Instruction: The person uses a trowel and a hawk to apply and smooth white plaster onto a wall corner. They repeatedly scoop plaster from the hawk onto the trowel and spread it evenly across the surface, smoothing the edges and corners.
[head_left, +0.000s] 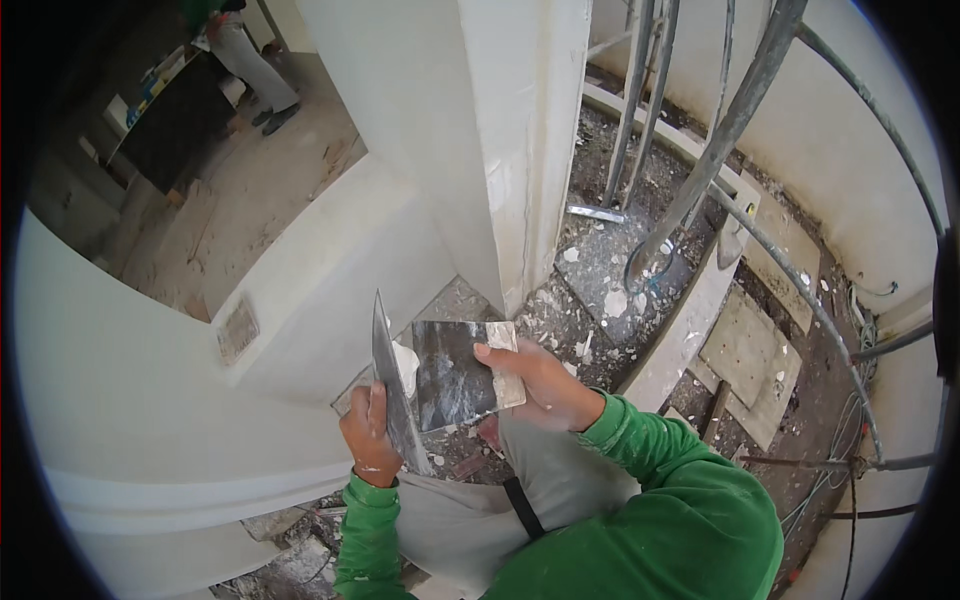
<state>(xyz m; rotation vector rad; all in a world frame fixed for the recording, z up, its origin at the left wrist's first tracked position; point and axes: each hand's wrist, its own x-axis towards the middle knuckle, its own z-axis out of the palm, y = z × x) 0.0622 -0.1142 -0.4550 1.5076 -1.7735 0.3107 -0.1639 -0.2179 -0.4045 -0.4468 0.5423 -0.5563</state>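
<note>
My left hand [368, 435] grips a long metal trowel [385, 350] held nearly edge-on, with a lump of white putty [405, 368] on its inner face. My right hand [550, 385] holds a square, putty-streaked metal blade [448, 375] by its pale right edge, thumb on top, close beside the trowel. Both tools are above my grey-trousered legs [540, 470]. Beyond them is a pale wall pillar [470, 150] and a low curved wall [250, 420].
Metal scaffold poles [720, 150] stand at the right among rubble, boards [750, 360] and loose cables [845, 430]. A plank [670, 340] runs beside me. Through an opening at upper left, another person [245, 65] stands near a dark box [175, 135].
</note>
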